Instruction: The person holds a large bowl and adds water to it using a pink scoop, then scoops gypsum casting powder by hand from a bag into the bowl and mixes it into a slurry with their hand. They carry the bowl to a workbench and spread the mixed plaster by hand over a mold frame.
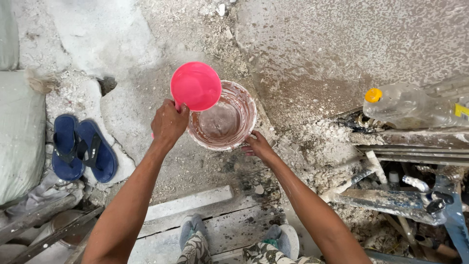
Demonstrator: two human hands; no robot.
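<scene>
Nearest the camera, two knees in patterned cloth and grey shoes (191, 229) rest on a rough, paint-spattered wooden plank (229, 227). Both bare forearms reach forward from there. The left hand (168, 122) is closed in a fist around the handle of a smooth, round pink plastic scoop (196, 86), which hangs tilted just above the left rim of the bucket. The right hand (258, 145) touches the bucket's near right rim with its fingers curled over the edge, gripping it.

The bucket (246, 105) is round and whitish, crusted with dried reddish-brown smears on its inner wall; it stands on the dusty concrete floor (312, 58), with pale, cloudy liquid low inside.

To the left, a pair of dark blue rubber flip-flops (83, 149) lies side by side on cracked, crumbly concrete, beside a grey woven sack (19, 137). To the right, a clear plastic bottle (405, 105) with a yellow cap lies on its side on splattered metal bars (415, 146). Farther off the floor is speckled and strewn with white rubble.
</scene>
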